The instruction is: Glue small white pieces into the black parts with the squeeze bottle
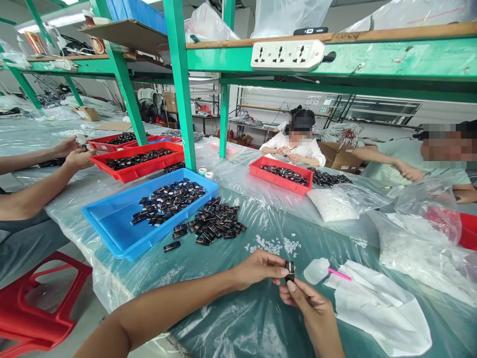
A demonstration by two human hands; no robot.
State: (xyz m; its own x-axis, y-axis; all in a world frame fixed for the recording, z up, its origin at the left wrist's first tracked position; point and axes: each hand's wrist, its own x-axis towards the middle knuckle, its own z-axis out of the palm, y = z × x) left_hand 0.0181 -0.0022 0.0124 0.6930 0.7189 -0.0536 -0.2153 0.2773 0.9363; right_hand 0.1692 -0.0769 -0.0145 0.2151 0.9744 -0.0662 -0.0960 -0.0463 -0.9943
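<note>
Between my two hands is a small black rectangular piece (289, 268) with a light marking, held upright above the plastic-covered table. My left hand (261, 268) pinches its upper part between thumb and fingers. From below, my right hand (307, 301) grips its lower end, thumb in front. Just beyond lie small white scraps (274, 244). A pile of similar black pieces (214, 221) sits to the left, beside a blue tray (112, 226) that holds more of them. Right of my hands are a translucent white bottle (316, 270) and a pink stick (340, 273) on a white sheet (383, 318).
Red trays (139, 169) of black pieces stand at left, another red tray (280, 186) further back. Clear bags (421, 253) of small white parts lie at right. Green shelf posts (182, 89) rise from the table. Other people work left and opposite. A red stool (40, 303) stands at lower left.
</note>
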